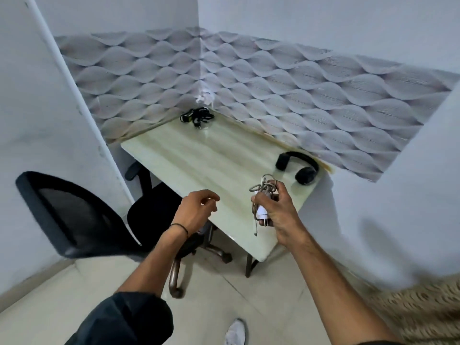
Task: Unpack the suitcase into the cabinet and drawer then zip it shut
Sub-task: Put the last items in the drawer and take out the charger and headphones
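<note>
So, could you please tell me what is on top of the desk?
On the desk lie a black cable bundle in the far corner and black headphones near the right edge. The right hand, gripping a white charger and grey cord, hides part of the surface.

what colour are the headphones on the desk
Black all over; the headphones show best in the head view.
</note>
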{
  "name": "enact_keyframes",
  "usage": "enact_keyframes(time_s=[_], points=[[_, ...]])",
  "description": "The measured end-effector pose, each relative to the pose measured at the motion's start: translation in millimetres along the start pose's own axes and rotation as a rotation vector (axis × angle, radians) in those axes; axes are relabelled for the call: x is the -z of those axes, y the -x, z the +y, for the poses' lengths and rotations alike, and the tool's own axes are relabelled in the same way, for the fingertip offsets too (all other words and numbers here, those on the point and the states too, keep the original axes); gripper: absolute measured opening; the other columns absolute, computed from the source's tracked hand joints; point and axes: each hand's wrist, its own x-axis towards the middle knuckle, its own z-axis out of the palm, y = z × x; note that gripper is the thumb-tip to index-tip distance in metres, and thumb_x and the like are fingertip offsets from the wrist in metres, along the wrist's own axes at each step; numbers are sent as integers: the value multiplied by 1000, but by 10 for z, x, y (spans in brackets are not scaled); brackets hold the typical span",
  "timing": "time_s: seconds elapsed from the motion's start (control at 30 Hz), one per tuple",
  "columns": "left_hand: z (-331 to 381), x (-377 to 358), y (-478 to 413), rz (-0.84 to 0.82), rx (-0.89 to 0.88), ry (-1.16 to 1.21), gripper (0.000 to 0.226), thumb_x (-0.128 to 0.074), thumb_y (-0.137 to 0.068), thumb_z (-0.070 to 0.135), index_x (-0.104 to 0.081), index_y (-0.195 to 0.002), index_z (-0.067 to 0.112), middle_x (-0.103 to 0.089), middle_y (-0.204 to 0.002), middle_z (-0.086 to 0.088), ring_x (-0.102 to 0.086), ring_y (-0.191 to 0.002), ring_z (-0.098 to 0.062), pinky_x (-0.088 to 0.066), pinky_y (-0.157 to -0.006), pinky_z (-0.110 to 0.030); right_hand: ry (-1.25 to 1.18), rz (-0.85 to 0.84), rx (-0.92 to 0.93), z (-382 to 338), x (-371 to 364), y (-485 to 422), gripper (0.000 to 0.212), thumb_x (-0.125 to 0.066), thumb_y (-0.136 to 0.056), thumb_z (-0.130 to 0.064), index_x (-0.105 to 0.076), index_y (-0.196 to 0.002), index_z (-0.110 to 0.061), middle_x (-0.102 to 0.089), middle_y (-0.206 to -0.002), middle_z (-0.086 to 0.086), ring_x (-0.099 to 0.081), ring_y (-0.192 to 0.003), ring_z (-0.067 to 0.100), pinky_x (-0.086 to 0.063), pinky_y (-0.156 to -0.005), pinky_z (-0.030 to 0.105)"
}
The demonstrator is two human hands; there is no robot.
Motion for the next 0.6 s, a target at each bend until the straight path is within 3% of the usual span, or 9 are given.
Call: enact_keyframes(time_s=[0.2,0.33,0.4,0.5,0.6], points=[[-190,46,-1438,-60,64,-24,21,-55,-88,17,-71,-93,29,-72,-77,8,-68,-76,-17,-57,-79,-40,13,-6,-76,-189,-201,-1425,35,-72,-84,-5,-53,-112,-10,-53,-80,9,-47,-69,22,-38,-52,26],[-412,-36,-2468,-116,124,-46,22,-50,-76,32,-70,-87,35,-72,-76,11,-68,-78,-16,-57,-81,-39,65,70,-99,-125,-322,-2384,31,-73,-82,-5,-55,-106,-14,-57,-75,5,-52,-63,21,-42,-51,28],[-565,-113,-3031,-124,150,-61,21,-51,-79,29,-69,-88,34,-73,-83,7,-68,-84,-20,-55,-84,-38,111,115,-108,-44,-384,-2909,32,-73,-82,-6,-55,-107,-16,-60,-78,4,-54,-64,20,-43,-50,28],[-748,-235,-3750,-120,159,-184,21,-55,-88,22,-70,-101,27,-70,-103,0,-64,-97,-26,-51,-88,-37,179,204,-147,27,-494,-3564,36,-77,-76,-15,-56,-105,-21,-63,-82,3,-56,-62,19,-44,-51,29],[-902,-337,-4398,-148,135,-287,24,-54,-91,22,-68,-111,23,-67,-114,-3,-59,-106,-28,-48,-90,-36,283,235,-198,108,-581,-4226,54,-78,-55,-39,-55,-104,-32,-67,-95,8,-62,-68,23,-46,-55,28]])
